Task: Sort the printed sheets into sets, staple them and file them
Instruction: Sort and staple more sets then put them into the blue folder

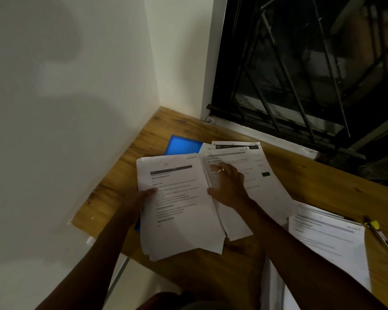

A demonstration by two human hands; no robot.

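A thick stack of printed sheets (179, 211) lies on the wooden desk (244, 262), partly over a blue folder (182, 145). My left hand (140, 198) holds the stack's left edge, thumb on the top page. To its right sits a second pile of printed sheets (255, 175), fanned out toward the window. My right hand (227, 186), a ring on one finger, rests flat on that pile with straight fingers. A third set of sheets (329, 240) lies at the desk's right front.
A yellow-capped pen or marker (377, 233) lies at the right edge, beside the third set. White walls close the desk's left side and far corner. A dark barred window (300, 74) runs along the back right. Bare wood shows near the front edge.
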